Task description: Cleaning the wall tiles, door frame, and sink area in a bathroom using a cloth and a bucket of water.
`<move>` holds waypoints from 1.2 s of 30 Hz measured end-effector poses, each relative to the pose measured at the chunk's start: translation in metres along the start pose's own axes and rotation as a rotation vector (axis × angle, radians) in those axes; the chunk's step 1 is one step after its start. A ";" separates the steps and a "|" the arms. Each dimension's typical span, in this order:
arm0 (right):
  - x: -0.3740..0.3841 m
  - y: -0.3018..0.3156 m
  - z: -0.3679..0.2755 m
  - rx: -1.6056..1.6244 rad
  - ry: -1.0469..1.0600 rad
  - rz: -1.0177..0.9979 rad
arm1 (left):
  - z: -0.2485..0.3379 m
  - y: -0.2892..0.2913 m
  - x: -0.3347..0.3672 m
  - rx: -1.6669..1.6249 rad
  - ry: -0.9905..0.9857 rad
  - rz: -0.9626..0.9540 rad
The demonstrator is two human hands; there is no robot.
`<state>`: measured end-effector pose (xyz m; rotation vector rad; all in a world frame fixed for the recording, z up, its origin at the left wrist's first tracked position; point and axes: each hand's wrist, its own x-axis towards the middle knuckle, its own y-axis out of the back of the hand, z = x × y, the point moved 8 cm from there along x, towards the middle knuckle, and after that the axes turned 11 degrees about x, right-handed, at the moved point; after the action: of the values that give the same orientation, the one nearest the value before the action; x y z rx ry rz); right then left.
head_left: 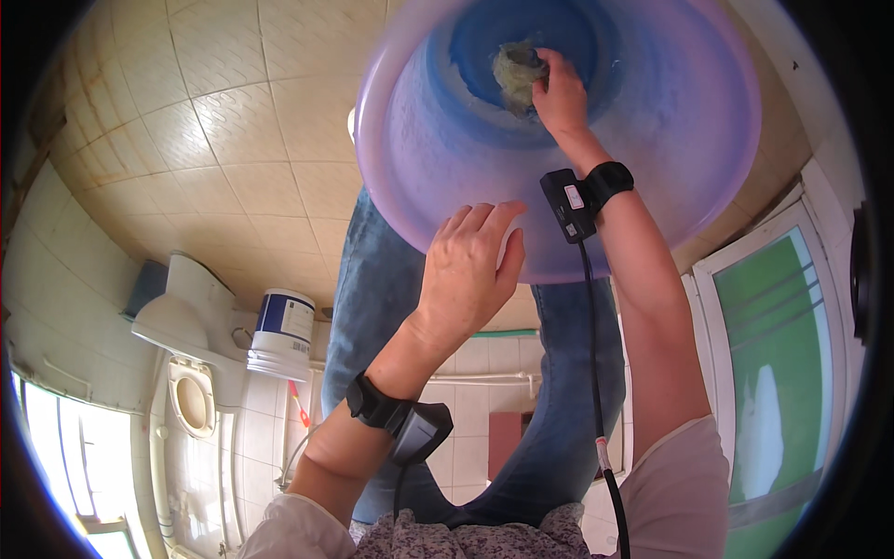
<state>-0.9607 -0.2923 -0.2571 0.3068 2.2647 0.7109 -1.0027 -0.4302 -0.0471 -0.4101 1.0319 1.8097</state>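
Observation:
A large purple-pink plastic tub (410, 200) stands in front of me, its bottom blue. Deep inside it, my right hand (562, 98) has its fingers closed on a crumpled yellowish-green cloth (514, 79); whether this is a rag or a mesh scrubber is hard to make out. The cloth lies at the tub's blue bottom, which looks wet. My left hand (473, 265) hangs by the tub's near rim with nothing in it, its thumb apart from its loosely bent fingers. Black straps with small devices and cables circle both wrists.
Both my legs in blue jeans (372, 279) flank the tub's near side. On the left are a white and blue bucket (282, 326), a white toilet (191, 298) and tiled floor (233, 121). A white-framed door with green panels (773, 345) stands on the right.

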 end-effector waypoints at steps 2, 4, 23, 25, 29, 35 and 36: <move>-0.001 0.009 -0.011 -0.090 0.163 0.194 | 0.001 0.006 0.000 -0.028 -0.023 0.078; -0.007 -0.008 -0.013 -0.253 0.153 0.142 | 0.000 0.009 0.003 -0.049 -0.011 0.089; -0.001 -0.021 -0.004 -0.432 0.030 -0.110 | 0.001 0.010 0.005 -0.199 0.128 -0.031; -0.005 -0.019 0.003 -0.391 -0.088 -0.213 | 0.002 0.008 0.004 -0.225 0.126 -0.020; -0.029 0.003 -0.043 -0.253 0.026 -0.097 | -0.003 0.011 0.002 -0.194 0.091 0.015; -0.022 0.020 -0.037 -0.373 0.071 0.059 | -0.006 0.012 0.003 -0.242 0.133 0.003; -0.019 0.015 -0.027 -0.360 0.006 0.029 | -0.006 0.012 0.003 -0.240 0.137 0.003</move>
<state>-0.9667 -0.2986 -0.2219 0.1625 2.0904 1.1149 -1.0161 -0.4352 -0.0473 -0.6867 0.9087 1.9366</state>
